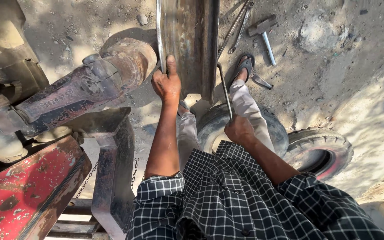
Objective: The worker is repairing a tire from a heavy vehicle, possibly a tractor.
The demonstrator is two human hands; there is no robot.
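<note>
A large rusty metal wheel rim (192,40) stands upright on the dirt in front of me. My left hand (167,82) grips its near left edge, thumb up along the metal. My right hand (238,130) is closed around a thin steel bar (224,89) that runs up to the rim's lower right edge. My legs in pale trousers straddle the space below the rim, one sandalled foot (244,66) beside it.
A rusty axle hub and housing (90,84) juts in from the left above a red vehicle panel (23,186). Two tyres (321,151) lie on the ground at right. A hammer (265,33), a long wrench (240,29) and a small tool (262,81) lie on the dirt.
</note>
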